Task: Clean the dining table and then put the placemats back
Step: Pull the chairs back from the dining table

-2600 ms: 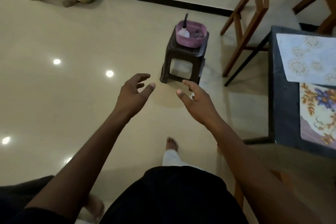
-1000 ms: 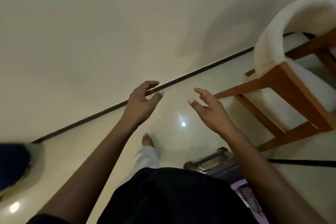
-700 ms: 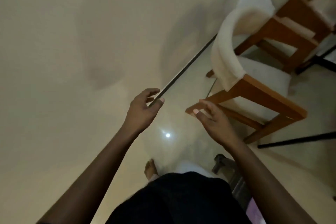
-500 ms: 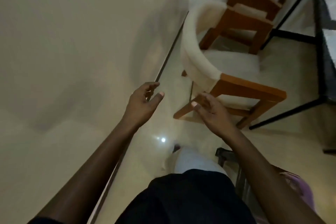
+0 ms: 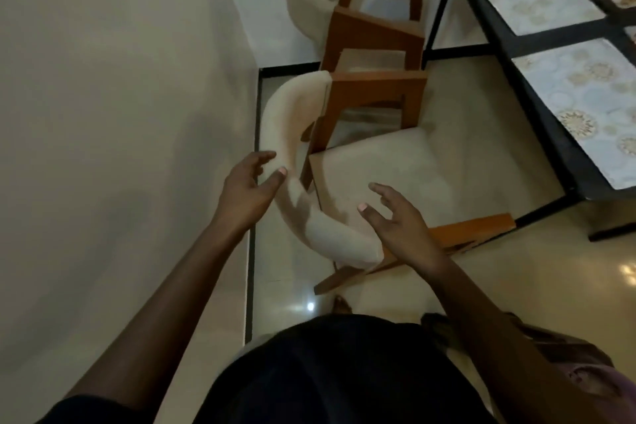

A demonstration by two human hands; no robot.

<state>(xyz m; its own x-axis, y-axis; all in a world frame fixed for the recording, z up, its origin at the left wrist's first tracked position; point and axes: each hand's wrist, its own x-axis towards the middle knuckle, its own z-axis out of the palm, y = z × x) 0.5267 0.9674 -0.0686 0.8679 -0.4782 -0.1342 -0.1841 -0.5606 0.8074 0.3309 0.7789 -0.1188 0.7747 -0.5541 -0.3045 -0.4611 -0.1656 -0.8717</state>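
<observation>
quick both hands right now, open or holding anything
Left hand: open, fingers spread, empty, at the curved cream padded backrest of the wooden chair.
Right hand: open, fingers spread, empty, above the chair's cream seat cushion.

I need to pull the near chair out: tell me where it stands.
In the head view the near chair stands centre frame, right in front of both open hands, its curved back toward the wall, a second chair beyond it and the table to its right.

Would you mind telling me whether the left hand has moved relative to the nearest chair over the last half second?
Yes. The left hand has closed in on the nearest chair's cream backrest, and its fingertips now overlap the backrest's upper edge.
</observation>
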